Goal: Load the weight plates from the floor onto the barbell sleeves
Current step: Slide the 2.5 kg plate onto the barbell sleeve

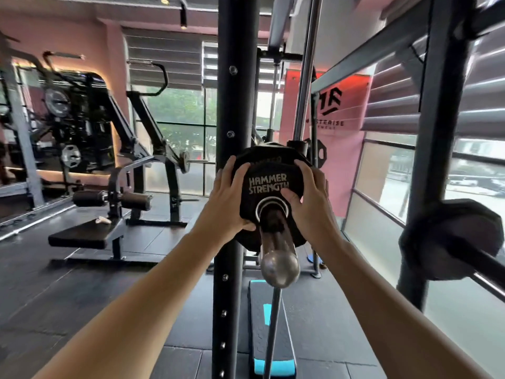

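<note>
A small black weight plate (269, 184) marked HAMMER STRENGTH sits on the steel barbell sleeve (277, 250), which points toward me at chest height. A larger black plate (246, 242) sits behind it on the same sleeve. My left hand (228, 199) holds the small plate's left edge, fingers over the rim and thumb under it. My right hand (310, 198) holds its right edge, thumb pressing on the face beside the centre hole. The sleeve's rounded end sticks out in front of the plates.
A black rack upright (232, 105) stands just left of the plates. At right a storage peg carries another black plate (451, 239). A black and blue step platform (270, 324) lies on the floor below the sleeve. A bench machine (90, 231) stands to the left.
</note>
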